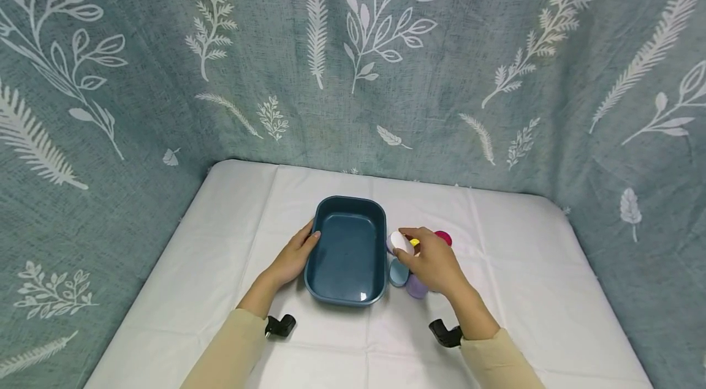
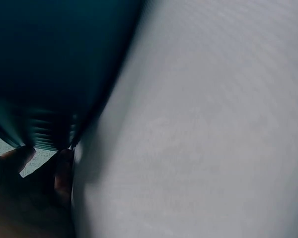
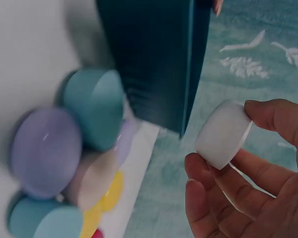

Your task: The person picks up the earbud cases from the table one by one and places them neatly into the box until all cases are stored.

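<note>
A blue rectangular tub (image 1: 346, 251) stands at the middle of the white table. My left hand (image 1: 292, 257) holds its left side, the thumb at the rim and the fingers against the outer wall. My right hand (image 1: 436, 260) pinches a small white round cup-shaped piece (image 3: 223, 134) between thumb and fingertips, just right of the tub and raised off the table. Below that hand are several similar pieces: a teal one (image 3: 92, 111), a purple one (image 3: 47, 153), a pale pink one (image 3: 94, 181) and a yellow one (image 3: 112, 191). The hand partly hides this group in the head view.
A red piece (image 1: 444, 237) lies at the far right of the group. White cloth covers the table (image 1: 220, 266), and a grey-green leaf-patterned curtain (image 1: 309, 113) encloses its back and sides. Black camera mounts (image 1: 281, 326) sit at both wrists.
</note>
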`<act>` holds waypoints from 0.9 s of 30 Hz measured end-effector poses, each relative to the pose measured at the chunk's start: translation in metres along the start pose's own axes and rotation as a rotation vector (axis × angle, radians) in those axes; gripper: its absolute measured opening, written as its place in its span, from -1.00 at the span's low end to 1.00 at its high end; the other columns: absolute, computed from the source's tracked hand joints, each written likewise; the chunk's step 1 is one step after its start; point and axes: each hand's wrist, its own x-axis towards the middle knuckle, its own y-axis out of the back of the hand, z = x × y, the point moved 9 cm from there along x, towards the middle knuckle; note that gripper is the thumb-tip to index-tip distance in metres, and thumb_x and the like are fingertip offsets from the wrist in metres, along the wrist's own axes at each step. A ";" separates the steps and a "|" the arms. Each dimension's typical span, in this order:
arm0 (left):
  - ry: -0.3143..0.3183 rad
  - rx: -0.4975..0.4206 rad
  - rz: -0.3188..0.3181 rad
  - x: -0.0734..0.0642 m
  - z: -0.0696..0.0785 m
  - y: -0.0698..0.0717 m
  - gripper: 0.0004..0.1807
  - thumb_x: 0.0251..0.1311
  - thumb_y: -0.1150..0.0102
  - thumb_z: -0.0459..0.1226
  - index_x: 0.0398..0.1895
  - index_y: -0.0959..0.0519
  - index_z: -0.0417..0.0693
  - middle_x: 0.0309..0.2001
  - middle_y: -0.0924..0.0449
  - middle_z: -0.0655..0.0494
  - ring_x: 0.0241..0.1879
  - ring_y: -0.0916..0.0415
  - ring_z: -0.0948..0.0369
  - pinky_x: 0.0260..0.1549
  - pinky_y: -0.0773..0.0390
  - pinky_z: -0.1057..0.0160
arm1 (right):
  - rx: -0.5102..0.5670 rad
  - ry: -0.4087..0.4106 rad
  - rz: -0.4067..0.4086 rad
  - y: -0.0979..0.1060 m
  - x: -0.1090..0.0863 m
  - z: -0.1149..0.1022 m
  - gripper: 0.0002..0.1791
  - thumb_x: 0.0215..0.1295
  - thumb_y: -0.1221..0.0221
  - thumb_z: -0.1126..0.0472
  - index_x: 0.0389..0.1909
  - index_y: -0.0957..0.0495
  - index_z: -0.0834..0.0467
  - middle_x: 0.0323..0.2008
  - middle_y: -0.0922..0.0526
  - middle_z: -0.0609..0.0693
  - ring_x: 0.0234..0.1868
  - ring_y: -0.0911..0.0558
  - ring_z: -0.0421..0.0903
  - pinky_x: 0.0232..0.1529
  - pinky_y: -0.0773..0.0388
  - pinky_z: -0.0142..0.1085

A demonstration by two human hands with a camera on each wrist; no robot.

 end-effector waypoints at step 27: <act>0.026 -0.025 -0.012 -0.002 -0.002 -0.001 -0.33 0.37 0.32 0.29 0.51 0.03 0.47 0.53 0.00 0.24 0.53 0.10 0.10 0.45 0.04 -0.15 | -0.148 0.292 -0.199 -0.091 0.000 -0.088 -0.46 0.22 -0.31 -0.04 0.20 -0.54 0.05 0.03 -0.64 -0.07 -0.06 -0.59 -0.17 -0.03 -0.58 -0.24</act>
